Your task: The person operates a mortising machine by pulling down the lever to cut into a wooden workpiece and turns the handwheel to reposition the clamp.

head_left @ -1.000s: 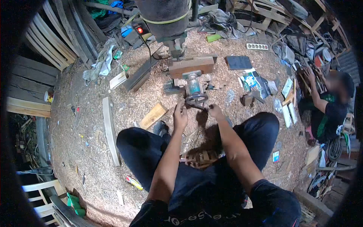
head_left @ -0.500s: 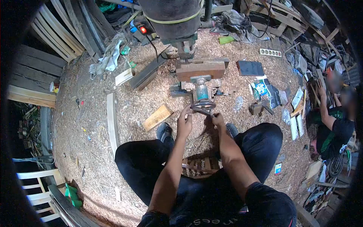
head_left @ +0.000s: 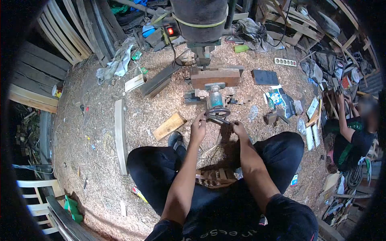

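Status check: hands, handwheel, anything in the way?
Left hand at handwheel rim. Right hand gripping bar end. Loose board lies left, apart from wheel.

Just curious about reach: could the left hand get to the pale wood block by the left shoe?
Probably, by leaning down: the block lies just ahead of the shoe, and nothing seems to block the left hand.

Before you, the round dark handwheel (head_left: 217,113) looks like metal with a slight sheen. The thick reddish-brown block (head_left: 215,78) is wood, matt on its face. The pale wedge-shaped board (head_left: 168,126) is smooth-looking wood; the crumpled grey sheet (head_left: 107,74) seems to be cloth, dull and creased.
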Motion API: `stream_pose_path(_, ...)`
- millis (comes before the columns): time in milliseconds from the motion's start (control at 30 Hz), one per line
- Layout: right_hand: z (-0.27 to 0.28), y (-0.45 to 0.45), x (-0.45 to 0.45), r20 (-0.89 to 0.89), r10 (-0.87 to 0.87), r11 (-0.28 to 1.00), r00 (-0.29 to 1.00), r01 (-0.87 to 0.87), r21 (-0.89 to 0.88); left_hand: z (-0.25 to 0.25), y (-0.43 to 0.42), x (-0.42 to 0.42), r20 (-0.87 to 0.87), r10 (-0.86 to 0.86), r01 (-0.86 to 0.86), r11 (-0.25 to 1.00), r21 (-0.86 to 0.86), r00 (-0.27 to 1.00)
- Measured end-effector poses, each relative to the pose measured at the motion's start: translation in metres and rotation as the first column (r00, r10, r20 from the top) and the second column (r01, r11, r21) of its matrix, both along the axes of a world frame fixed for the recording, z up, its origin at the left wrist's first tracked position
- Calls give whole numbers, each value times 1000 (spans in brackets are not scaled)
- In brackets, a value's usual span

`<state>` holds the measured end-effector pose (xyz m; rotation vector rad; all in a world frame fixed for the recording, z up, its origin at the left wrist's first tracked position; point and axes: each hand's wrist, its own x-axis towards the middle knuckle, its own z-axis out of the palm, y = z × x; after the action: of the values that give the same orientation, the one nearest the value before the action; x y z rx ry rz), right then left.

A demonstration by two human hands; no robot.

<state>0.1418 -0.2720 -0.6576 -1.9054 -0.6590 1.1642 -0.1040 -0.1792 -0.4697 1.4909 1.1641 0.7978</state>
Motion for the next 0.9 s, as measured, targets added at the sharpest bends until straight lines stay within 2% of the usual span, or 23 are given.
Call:
stream_pose_path(33,4,2,-1,98,5,998,995,-11,54,4,0,1,0,11,-11,1000,13,1000)
stream_pose_path(200,43,6,2,57,-73,995,996,77,-58,14,-1,3,46,70,-70,998,-3,997)
stream_pose_path(267,85,6,-16,67,-143,988,988,146,-49,26,-3,2,97,92,-91,996,-19,991)
stream_pose_path(300,115,6,-27,-90,-138,989,986,142,43,22,-3,2,68,105,-107,994,14,992)
stream_pose_path(367,128,10,-37,-180,-139,982,974,159,101,30,-6,1,53,132,-127,988,-86,990)
stream_pose_path(433,145,13,-48,-272,-97,983,957,136,126,27,-8,-2,48,151,-148,987,-61,987)
stream_pose_path(500,167,15,-67,-331,-82,969,940,153,192,-5,-3,-4,64,168,-173,980,94,984)
stream_pose_path(600,173,14,-78,-402,-12,961,915,121,248,-4,-4,-6,141,146,-163,979,123,979)
stream_pose_path(667,191,13,-87,-458,21,960,889,109,257,8,-7,-11,209,151,-149,989,-25,966)
stream_pose_path(733,203,15,-98,-442,50,958,895,83,276,7,-4,-10,273,165,-137,983,-119,948)
stream_pose_path(800,188,19,-107,-439,37,955,898,98,281,-25,4,-11,327,189,-143,977,-160,926)
stream_pose_path(833,196,17,-110,-496,-3,954,868,151,260,0,0,-14,318,199,-114,957,-265,927)
stream_pose_path(900,187,18,-111,-529,-11,947,848,179,267,4,-1,-17,296,215,-137,955,-264,931)
